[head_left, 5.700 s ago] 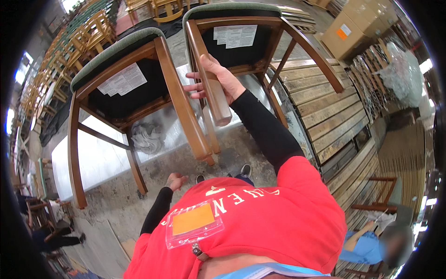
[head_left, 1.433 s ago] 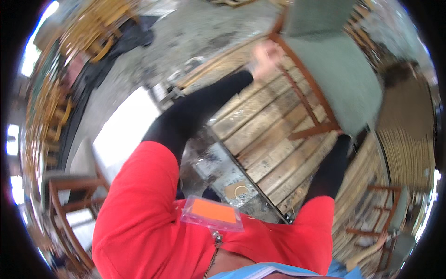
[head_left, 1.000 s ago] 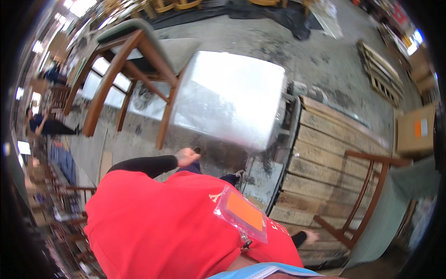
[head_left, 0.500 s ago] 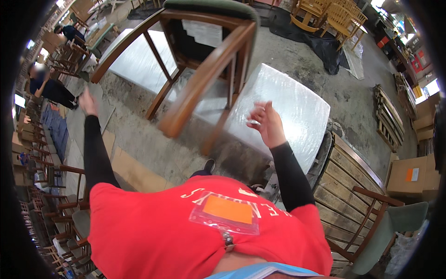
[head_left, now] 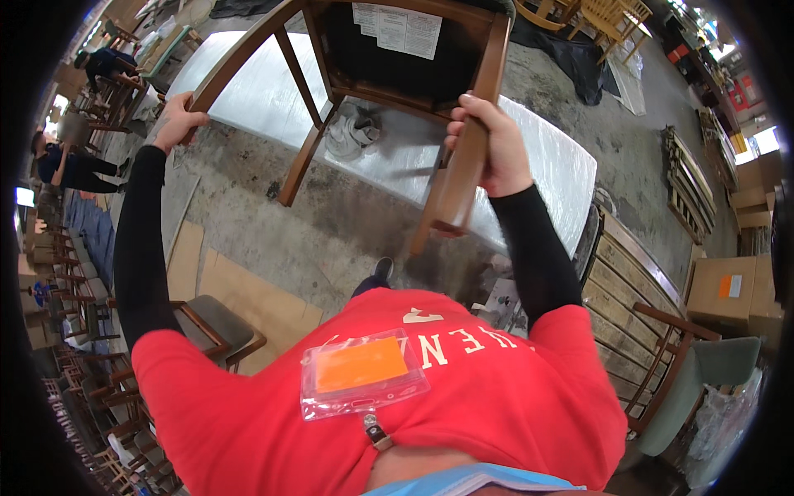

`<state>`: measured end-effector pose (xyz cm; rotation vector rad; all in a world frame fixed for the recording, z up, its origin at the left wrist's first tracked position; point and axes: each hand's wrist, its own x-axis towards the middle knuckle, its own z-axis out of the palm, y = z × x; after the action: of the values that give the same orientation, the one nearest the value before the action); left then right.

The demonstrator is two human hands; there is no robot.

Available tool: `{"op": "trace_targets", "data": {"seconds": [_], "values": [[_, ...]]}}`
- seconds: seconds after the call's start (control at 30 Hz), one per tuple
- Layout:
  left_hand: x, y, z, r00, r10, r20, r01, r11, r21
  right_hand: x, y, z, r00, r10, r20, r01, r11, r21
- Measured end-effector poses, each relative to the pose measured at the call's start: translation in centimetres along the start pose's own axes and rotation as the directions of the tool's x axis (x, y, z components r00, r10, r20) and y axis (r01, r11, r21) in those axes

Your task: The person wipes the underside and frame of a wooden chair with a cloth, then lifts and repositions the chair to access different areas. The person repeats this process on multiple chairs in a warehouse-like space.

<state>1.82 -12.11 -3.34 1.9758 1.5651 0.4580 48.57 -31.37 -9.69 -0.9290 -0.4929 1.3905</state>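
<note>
Tipped on its back over the worktable is a wooden chair [head_left: 389,97], its dark underside facing me with white paper labels [head_left: 409,33] on it. My left hand [head_left: 176,124] is closed round the end of the chair's left wooden leg. On the right, my right hand [head_left: 495,147] wraps round another thick wooden leg. The long table [head_left: 538,153] beneath is covered in shiny clear film. A crumpled grey cloth [head_left: 351,131] lies on it, seen between the chair's legs. The chair's far end runs out of the picture at the top.
Flattened cardboard [head_left: 252,289] lies on the floor near my feet. A dark-seated chair [head_left: 217,326] stands close on my left. To my right are a slatted wooden pallet [head_left: 628,298], a green-seated chair [head_left: 703,388] and cardboard boxes [head_left: 724,302]. Two people [head_left: 78,169] work at the far left.
Both hands were apart from the chair and now grip its legs. The chair has turned, showing more of its underside and labels. The grey cloth has come into view.
</note>
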Motion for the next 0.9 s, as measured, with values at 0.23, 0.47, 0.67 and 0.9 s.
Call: {"op": "trace_targets", "data": {"seconds": [0.23, 0.47, 0.67, 0.9], "values": [[-7.9, 9.5, 8.1, 1.000, -0.017, -0.020, 0.015, 0.995, -0.097, -7.9, -6.3, -9.9, 0.998, 0.040, -0.039, -0.041, 0.999, -0.013], [-12.5, 21.0, 17.8, 0.993, 0.012, 0.115, 0.006, 0.988, -0.154, -18.1, -12.8, -21.0, 0.989, -0.009, -0.149, 0.009, 1.000, 0.004], [-15.5, 29.7, 23.7, 0.971, 0.087, 0.224, -0.033, 0.972, -0.232, -25.6, -16.1, -29.1, 0.977, -0.055, -0.205, 0.059, 0.998, 0.014], [-17.2, 30.9, 25.6, 0.960, 0.068, 0.271, 0.025, 0.946, -0.323, -26.0, -17.2, -32.0, 0.968, -0.061, -0.242, 0.068, 0.997, 0.020]]}}
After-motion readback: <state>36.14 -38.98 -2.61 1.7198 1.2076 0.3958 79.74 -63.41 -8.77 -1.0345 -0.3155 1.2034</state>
